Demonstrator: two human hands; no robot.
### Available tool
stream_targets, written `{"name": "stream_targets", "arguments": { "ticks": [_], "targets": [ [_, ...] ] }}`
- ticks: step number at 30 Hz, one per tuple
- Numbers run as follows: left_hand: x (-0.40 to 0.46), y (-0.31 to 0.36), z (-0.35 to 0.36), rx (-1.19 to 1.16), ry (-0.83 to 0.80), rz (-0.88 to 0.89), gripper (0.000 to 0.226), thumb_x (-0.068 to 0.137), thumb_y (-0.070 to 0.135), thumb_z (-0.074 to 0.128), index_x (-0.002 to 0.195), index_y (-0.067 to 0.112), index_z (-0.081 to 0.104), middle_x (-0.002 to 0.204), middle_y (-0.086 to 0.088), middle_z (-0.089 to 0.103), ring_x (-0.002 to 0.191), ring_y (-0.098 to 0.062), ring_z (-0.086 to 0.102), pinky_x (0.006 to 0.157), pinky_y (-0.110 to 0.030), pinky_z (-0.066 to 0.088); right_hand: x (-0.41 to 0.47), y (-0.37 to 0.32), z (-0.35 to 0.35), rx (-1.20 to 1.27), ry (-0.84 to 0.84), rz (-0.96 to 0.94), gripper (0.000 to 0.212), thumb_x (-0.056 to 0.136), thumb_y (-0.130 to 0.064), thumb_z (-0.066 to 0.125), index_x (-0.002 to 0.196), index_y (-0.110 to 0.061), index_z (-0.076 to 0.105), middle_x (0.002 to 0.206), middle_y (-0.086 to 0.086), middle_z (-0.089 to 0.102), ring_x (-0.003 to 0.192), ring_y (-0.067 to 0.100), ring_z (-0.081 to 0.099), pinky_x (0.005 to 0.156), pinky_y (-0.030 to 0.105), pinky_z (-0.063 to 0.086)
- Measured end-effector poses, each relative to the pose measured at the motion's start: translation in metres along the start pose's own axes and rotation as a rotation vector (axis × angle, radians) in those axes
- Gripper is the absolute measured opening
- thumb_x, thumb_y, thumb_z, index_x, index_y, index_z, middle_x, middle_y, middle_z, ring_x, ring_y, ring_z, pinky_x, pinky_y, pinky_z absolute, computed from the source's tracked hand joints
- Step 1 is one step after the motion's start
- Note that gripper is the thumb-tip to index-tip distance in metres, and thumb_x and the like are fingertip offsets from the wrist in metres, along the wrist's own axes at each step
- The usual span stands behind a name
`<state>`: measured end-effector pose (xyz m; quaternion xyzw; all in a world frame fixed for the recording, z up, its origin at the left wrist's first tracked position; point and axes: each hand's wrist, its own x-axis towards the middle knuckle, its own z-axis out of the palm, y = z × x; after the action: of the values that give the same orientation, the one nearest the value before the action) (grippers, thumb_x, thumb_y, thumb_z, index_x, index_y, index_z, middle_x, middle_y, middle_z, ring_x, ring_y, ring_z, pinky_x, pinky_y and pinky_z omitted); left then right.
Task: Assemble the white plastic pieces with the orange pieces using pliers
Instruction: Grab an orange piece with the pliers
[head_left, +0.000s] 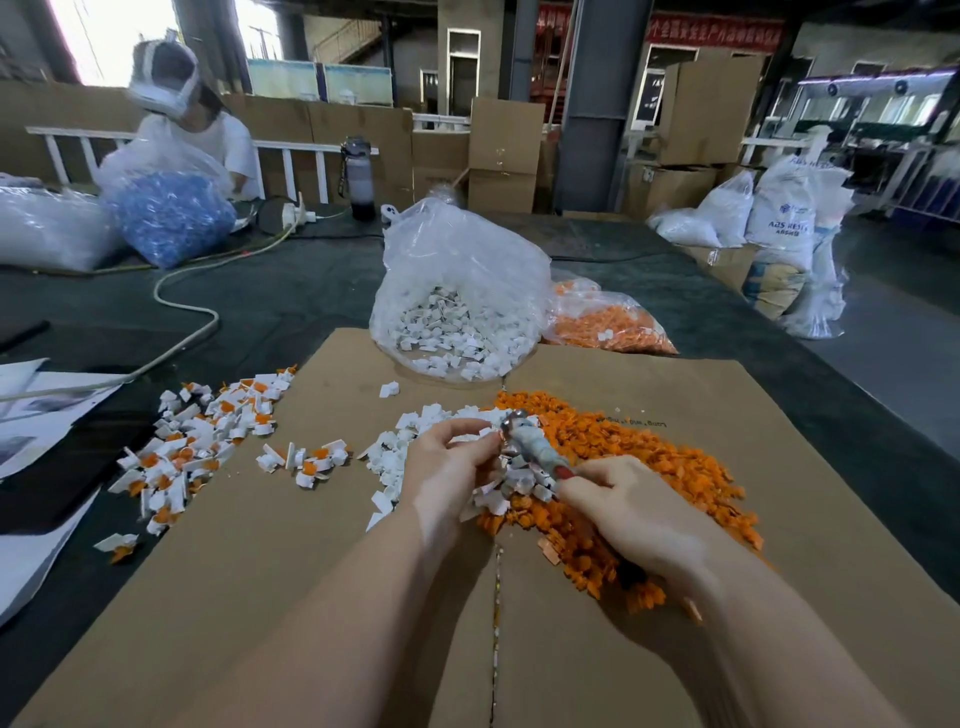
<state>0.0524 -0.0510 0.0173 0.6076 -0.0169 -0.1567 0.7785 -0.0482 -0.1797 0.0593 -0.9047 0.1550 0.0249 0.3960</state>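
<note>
Your two forearms reach in from the bottom of the frame over a flattened sheet of brown cardboard (249, 597) that covers the dark table (291, 291). Your right hand (639, 514), lower right of centre, has its fingers curled around the red handles of the pliers (537, 452), whose metal head points up and left toward the frame's centre. Your left hand (447, 462) sits just left of the plier head, fingers bent and fingertips pinching a small white piece (480, 434) right at the tool's tip; whether the tip is touching that piece is too blurred to tell. Beneath both hands lies a pile of loose white pieces (395, 457), and touching it on the right spreads a wide heap of orange pieces (649, 457). At centre left of the frame, a scatter of assembled white-and-orange parts (208, 441) spills off the cardboard's edge onto the table. Beyond your hands, an open clear bag of white pieces (457, 322) stands at the cardboard's far edge, with a bag of orange pieces (608, 322) just beside it on the right. In the upper left, another person (197, 135) sits behind a bag of blue parts (171, 213).
</note>
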Motion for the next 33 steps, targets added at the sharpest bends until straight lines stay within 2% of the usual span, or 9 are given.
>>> {"name": "stream_targets", "arguments": {
  "ticks": [6,8,11,14,18,25,30,32,33],
  "targets": [
    [0.007,-0.001,-0.009,0.035,0.057,0.004,0.009,0.083,0.001,0.066,0.086,0.01,0.063,0.068,-0.01,0.063,0.054,-0.013,0.058,0.054,-0.022,0.049,-0.007,-0.01,0.003,0.213,-0.165,0.076,0.024,0.095,-0.025,0.045,0.076,-0.012,0.049,0.039,-0.012,0.039,0.035,0.005,0.036,0.036,0.015,0.028],
    [0.008,-0.002,-0.01,0.034,0.084,-0.002,0.01,0.083,0.0,0.065,0.084,0.009,0.062,0.062,-0.007,0.062,0.05,-0.012,0.057,0.051,-0.021,0.049,-0.008,-0.013,0.005,0.269,-0.205,0.107,0.019,0.095,-0.02,0.042,0.081,-0.009,0.048,0.047,-0.005,0.047,0.041,0.01,0.043,0.039,0.015,0.03],
    [0.009,-0.003,-0.009,0.015,0.115,-0.015,0.009,0.083,-0.002,0.063,0.086,0.006,0.061,0.057,-0.007,0.061,0.046,-0.01,0.056,0.046,-0.019,0.049,-0.009,-0.015,0.009,0.307,-0.239,0.135,0.011,0.092,-0.016,0.041,0.089,-0.008,0.048,0.072,0.012,0.05,0.063,0.024,0.049,0.052,0.028,0.036],
    [0.008,-0.004,-0.008,-0.014,0.118,-0.034,0.009,0.085,-0.002,0.061,0.09,0.005,0.06,0.061,-0.009,0.06,0.05,-0.012,0.056,0.051,-0.021,0.051,-0.007,-0.016,0.012,0.205,-0.221,0.109,0.011,0.092,-0.019,0.043,0.087,-0.009,0.047,0.075,0.01,0.051,0.065,0.023,0.049,0.057,0.032,0.036],
    [0.005,-0.003,-0.005,-0.043,0.121,-0.052,0.011,0.085,-0.003,0.06,0.093,0.004,0.059,0.063,-0.011,0.059,0.047,-0.011,0.055,0.049,-0.02,0.051,-0.004,-0.013,0.018,-0.033,-0.11,0.012,0.019,0.093,-0.025,0.044,0.077,-0.017,0.04,0.077,0.002,0.047,0.065,0.017,0.045,0.059,0.029,0.034],
    [0.001,-0.01,-0.002,-0.078,0.143,-0.05,0.011,0.084,-0.003,0.061,0.088,0.007,0.059,0.056,-0.007,0.06,0.041,-0.007,0.056,0.044,-0.018,0.048,-0.001,0.001,0.03,-0.052,0.033,-0.015,0.021,0.092,-0.028,0.05,0.076,-0.02,0.04,0.079,0.0,0.047,0.068,0.018,0.047,0.059,0.028,0.035],
    [-0.007,-0.019,-0.007,-0.038,0.095,-0.009,0.014,0.083,-0.001,0.064,0.095,0.006,0.061,0.059,-0.003,0.061,0.045,-0.007,0.056,0.047,-0.02,0.048,0.001,0.023,0.028,-0.084,0.343,0.021,0.031,0.077,-0.05,0.065,0.092,-0.025,0.053,0.084,-0.012,0.051,0.076,0.009,0.049,0.057,0.025,0.033],
    [-0.013,-0.026,-0.01,0.094,0.051,0.06,0.015,0.084,0.001,0.064,0.095,0.011,0.067,0.058,0.003,0.062,0.05,-0.004,0.058,0.052,-0.016,0.048,0.004,0.034,0.025,-0.202,0.474,0.05,0.036,0.079,-0.05,0.064,0.102,-0.025,0.053,0.095,-0.007,0.053,0.09,0.013,0.05,0.066,0.027,0.038],
    [-0.016,-0.03,-0.012,0.193,0.024,0.095,0.016,0.086,0.004,0.063,0.095,0.016,0.069,0.065,0.005,0.066,0.061,-0.004,0.061,0.061,-0.016,0.05,0.006,0.04,0.024,-0.286,0.517,0.071,0.041,0.08,-0.05,0.062,0.109,-0.023,0.053,0.103,-0.003,0.054,0.099,0.016,0.05,0.073,0.028,0.04]
  ]
}}
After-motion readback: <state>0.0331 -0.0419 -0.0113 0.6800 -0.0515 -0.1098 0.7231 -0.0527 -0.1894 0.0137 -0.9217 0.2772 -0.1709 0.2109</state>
